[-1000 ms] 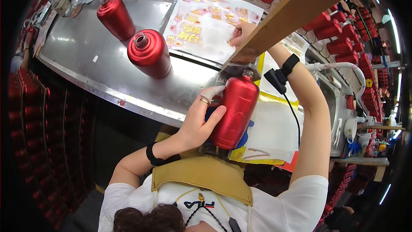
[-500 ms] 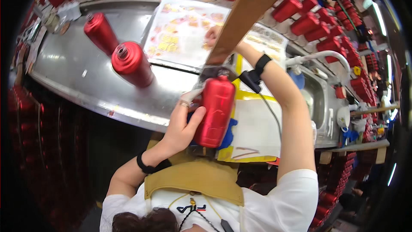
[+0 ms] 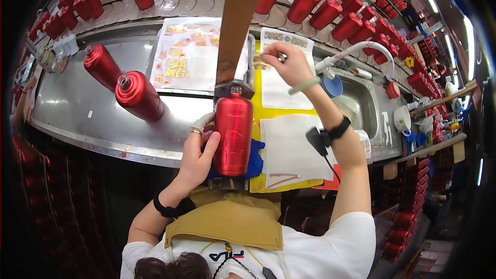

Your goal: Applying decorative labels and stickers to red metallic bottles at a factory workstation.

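My left hand (image 3: pixel 195 161) is wrapped round the side of a red metallic bottle (image 3: pixel 233 137), thumb on its front. The bottle stands nearly upright, with its clear neck close to the foot of a brown post and a blue cloth (image 3: pixel 255 161) behind its base. My right hand (image 3: pixel 292 64) is raised over a white sheet, fingers pinched. A small gold decal (image 3: pixel 259 63) shows at its fingertips. A dark, shiny bit between the fingers is too small to make out. On the left, two more red bottles (image 3: pixel 138 97) stand on the steel worktop (image 3: pixel 67 93).
A brown post (image 3: pixel 235 26) rises in the middle. Behind it lies a sheet of gold and pink decals (image 3: pixel 188 51). A yellow board (image 3: pixel 257 93) carries white paper (image 3: pixel 294 147). To the right is a sink (image 3: pixel 361 108) with a white faucet (image 3: pixel 356 47). Red bottles line a conveyor (image 3: pixel 181 5) beyond.
My right hand has come from over the decal sheet behind the post to the post's right side, with a gold decal now visible. My left hand still holds the bottle. The view has shifted.
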### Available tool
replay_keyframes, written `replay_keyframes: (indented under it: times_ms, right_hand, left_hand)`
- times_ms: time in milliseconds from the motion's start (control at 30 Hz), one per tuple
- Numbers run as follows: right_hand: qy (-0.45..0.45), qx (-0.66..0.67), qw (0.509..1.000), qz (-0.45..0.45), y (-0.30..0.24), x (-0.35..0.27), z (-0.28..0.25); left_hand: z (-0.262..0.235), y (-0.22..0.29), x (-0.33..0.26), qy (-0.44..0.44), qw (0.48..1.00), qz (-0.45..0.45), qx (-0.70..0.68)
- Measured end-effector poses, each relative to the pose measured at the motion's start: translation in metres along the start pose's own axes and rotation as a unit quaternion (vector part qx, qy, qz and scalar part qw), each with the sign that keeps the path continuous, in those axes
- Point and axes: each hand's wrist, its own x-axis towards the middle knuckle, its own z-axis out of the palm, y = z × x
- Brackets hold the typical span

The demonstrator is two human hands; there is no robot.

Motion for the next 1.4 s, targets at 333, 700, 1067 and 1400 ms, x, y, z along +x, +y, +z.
replay_keyframes:
  times_ms: [333,700,1067,1400]
  right_hand:
    - [0.062,0.173,0.978,0.096,-0.071,-0.099,-0.034]
    - [-0.076,0.361,0.920,0.131,-0.123,-0.110,-0.001]
    - [0.022,0.308,0.944,0.114,-0.108,-0.099,0.039]
    - [0.080,0.300,0.944,0.109,-0.095,-0.083,0.053]
  left_hand:
    - [0.007,0.007,0.026,-0.049,0.999,0.010,0.017]
    - [0.005,0.013,0.021,-0.034,0.994,0.049,0.092]
    - [0.013,0.012,0.029,-0.051,0.998,-0.008,-0.031]
    - [0.016,0.017,0.032,-0.040,0.997,-0.032,-0.058]
